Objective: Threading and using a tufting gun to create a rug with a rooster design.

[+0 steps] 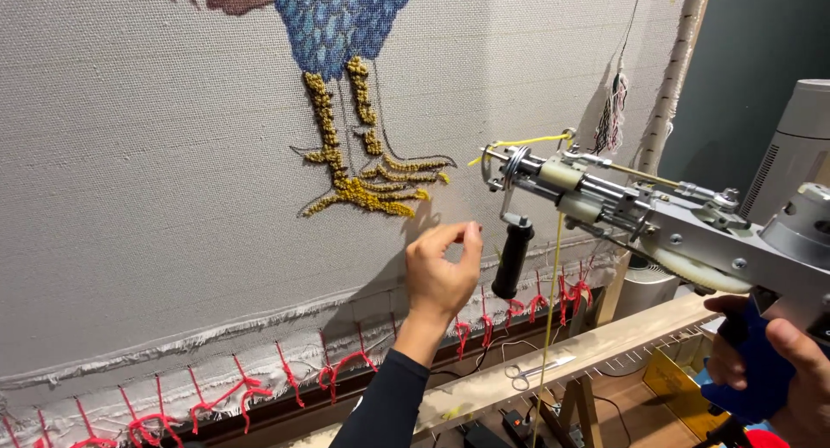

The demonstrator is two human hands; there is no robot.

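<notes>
Two hands work here. Nearest, at four o'clock, the right hand (791,370) wraps its fingers shut around the blue pistol grip of one grey metal tufting gun (657,219), whose needle end points toward nine o'clock with one strand of yellow yarn (551,301) hanging from it. Toward centre, the left hand (441,271), in a dark sleeve, is raised with thumb and fingertips pinched nearly together; whether they hold anything cannot be told. One pair of silver scissors (536,370) lies on the wooden frame rail (622,336) at five o'clock. Farthest, one beige stretched tufting cloth (156,197) bears two tufted mustard-yellow bird legs (363,163) at twelve o'clock.
</notes>
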